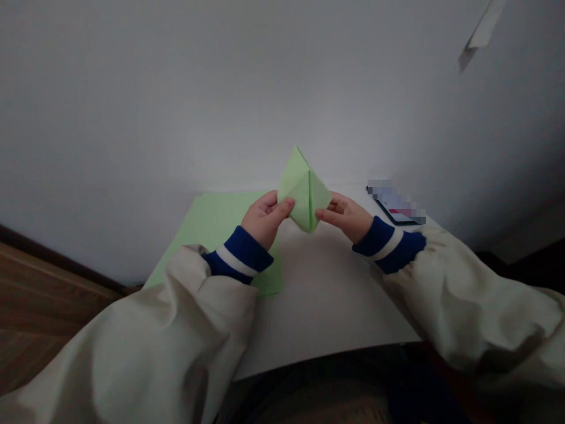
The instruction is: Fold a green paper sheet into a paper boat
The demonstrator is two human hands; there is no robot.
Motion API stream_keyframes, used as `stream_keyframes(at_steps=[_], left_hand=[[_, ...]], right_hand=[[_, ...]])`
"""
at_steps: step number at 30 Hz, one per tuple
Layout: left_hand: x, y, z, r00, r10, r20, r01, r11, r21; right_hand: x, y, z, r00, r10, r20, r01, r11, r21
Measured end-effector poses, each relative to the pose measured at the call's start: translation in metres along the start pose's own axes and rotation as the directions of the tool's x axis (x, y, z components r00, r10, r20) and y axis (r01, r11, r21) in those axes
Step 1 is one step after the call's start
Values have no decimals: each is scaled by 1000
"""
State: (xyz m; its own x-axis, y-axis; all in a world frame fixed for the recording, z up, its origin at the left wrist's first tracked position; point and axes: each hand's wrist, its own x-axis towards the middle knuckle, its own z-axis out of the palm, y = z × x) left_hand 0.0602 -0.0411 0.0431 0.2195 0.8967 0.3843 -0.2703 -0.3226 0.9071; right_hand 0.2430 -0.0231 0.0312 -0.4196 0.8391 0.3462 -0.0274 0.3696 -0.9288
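Observation:
A folded piece of light green paper [296, 191] is held up above the table, its pointed tip upward and a crease or slit running down its front. My left hand [267, 218] pinches its left side, the thumb lying on the front face. On the right side, my right hand [346, 216] grips the paper's corner between thumb and fingers. Some of the fingers are hidden behind the paper. Beneath my left forearm lies a larger light green sheet [216, 221], flat on the table; whether it is one sheet or a stack I cannot tell.
The white table [326, 306] stands against a pale wall [220, 88]. A phone [397, 206], partly blurred out, lies at the table's back right. Wooden furniture [48, 306] is at the left, and a white strip [485, 26] hangs on the wall at upper right.

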Motion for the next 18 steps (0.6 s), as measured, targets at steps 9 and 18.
stream_keyframes(at_steps=[9, 18], left_hand=[[-5, 1, 11, 906, -396, -148, 350, 899, -263], [-10, 4, 19, 928, -355, -111, 338, 929, -147]], right_hand=[[-2, -6, 24, 990, 118, 78, -136, 941, 311], [5, -1, 28, 984, 158, -80, -149, 983, 103]])
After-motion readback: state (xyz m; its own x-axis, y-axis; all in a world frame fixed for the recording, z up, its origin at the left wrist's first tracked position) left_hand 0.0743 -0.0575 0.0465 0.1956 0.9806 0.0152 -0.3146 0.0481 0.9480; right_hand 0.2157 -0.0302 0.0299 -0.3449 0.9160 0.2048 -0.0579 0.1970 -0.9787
